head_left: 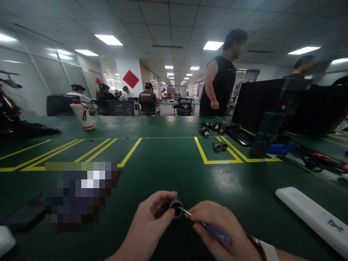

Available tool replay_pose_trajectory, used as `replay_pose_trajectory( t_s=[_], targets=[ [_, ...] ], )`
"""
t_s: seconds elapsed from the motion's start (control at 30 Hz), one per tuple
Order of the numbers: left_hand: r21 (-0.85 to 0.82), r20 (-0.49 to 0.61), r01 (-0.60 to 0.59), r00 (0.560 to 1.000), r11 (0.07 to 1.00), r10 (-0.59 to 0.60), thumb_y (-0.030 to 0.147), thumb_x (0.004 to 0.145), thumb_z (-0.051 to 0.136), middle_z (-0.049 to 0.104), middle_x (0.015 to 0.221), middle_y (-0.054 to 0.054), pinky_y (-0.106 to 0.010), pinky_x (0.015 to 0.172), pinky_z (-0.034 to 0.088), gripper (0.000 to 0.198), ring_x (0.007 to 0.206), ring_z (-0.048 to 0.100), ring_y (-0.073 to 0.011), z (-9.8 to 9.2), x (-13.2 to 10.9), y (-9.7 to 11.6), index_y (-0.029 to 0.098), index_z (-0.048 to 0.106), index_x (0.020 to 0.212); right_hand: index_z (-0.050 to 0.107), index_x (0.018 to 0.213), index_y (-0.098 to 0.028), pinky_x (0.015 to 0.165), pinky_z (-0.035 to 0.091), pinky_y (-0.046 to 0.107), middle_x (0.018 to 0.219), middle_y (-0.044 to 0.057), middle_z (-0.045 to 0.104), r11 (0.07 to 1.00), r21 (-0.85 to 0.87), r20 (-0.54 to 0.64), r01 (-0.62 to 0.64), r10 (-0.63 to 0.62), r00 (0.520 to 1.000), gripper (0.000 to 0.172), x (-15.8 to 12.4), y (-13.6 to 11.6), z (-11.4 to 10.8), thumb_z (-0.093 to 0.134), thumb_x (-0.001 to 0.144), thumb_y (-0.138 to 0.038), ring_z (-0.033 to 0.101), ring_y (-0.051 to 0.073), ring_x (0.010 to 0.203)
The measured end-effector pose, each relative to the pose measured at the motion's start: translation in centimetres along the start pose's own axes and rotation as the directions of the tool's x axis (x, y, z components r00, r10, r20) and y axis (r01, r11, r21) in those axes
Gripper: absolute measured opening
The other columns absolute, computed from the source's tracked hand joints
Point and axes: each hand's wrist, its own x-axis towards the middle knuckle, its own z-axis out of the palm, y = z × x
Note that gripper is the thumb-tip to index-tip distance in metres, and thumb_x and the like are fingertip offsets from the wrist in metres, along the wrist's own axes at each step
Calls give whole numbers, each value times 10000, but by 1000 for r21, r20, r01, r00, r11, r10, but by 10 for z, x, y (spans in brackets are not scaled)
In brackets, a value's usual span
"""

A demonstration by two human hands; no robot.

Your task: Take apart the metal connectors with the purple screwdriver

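My left hand (152,221) is closed around a small grey metal cylinder (178,212), thumb and fingers on its rim, its dark open end turned toward the right. In my right hand (217,221) is a screwdriver (217,233) with a translucent purple-blue handle. Its thin metal shaft points left, and the tip reaches into the opening of the cylinder. Both hands are low in the middle of the view, over the green table (152,177). Two similar grey cylinders (217,146) lie inside a yellow-taped area further back.
Black connectors with cables (206,131) and a dark bottle (268,134) stand back right. A white bar-shaped case (312,221) lies right, a phone (25,212) left, and a cup (83,116) back left. A person (221,79) stands beyond the table.
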Motion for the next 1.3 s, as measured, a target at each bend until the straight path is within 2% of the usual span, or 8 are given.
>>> replay_pose_trajectory(
  t_s=[0.27, 0.43, 0.7, 0.83, 1.07, 1.3],
  targets=[
    [25, -8, 56, 998, 998, -56, 164, 592, 658, 733, 827, -55, -299, 763, 511, 276, 822, 666, -213, -1, -5, 4, 152, 685, 867, 542, 1032, -197, 727, 529, 268, 852, 52, 680, 1000, -8, -20, -3, 3, 1000, 276, 0, -2, -1, 509, 794, -60, 634, 153, 792],
    [42, -46, 66, 997, 997, -64, 152, 585, 644, 737, 826, -51, -296, 762, 511, 253, 820, 670, -216, -1, -5, 5, 156, 698, 832, 531, 1030, -188, 717, 534, 268, 861, 62, 681, 999, -38, 32, 27, -26, 999, 247, 0, -3, -2, 497, 811, -80, 639, 155, 785],
    [81, -21, 7, 1000, 997, -6, 187, 595, 661, 745, 817, -57, -300, 750, 529, 255, 791, 679, -212, -1, -2, 0, 159, 708, 844, 525, 996, -188, 727, 540, 260, 835, 60, 691, 984, -157, 66, 90, -81, 995, 195, 3, -4, 1, 505, 818, -108, 650, 155, 768],
    [105, -28, -39, 999, 994, 42, 206, 604, 635, 745, 873, -48, -303, 783, 533, 240, 833, 677, -213, -2, -1, -5, 180, 725, 824, 526, 992, -178, 709, 543, 258, 837, 64, 696, 971, -197, 115, 137, -116, 987, 179, 2, -3, 2, 506, 825, -120, 652, 153, 768],
    [185, -9, -124, 992, 975, 128, 194, 637, 599, 732, 952, -51, -341, 847, 521, 214, 899, 664, -227, -3, -2, -4, 207, 747, 792, 542, 936, -149, 676, 545, 234, 776, 58, 706, 941, -243, 125, 235, -210, 970, 112, 4, -5, 2, 486, 842, -122, 662, 144, 720],
    [170, -34, -124, 991, 978, 131, 177, 619, 605, 734, 941, -62, -341, 817, 538, 208, 889, 668, -234, -1, -4, 1, 207, 750, 765, 550, 900, -144, 632, 556, 240, 748, 56, 707, 927, -298, 107, 229, -206, 973, 99, 5, -9, 3, 462, 859, -129, 663, 149, 675]
  ],
)
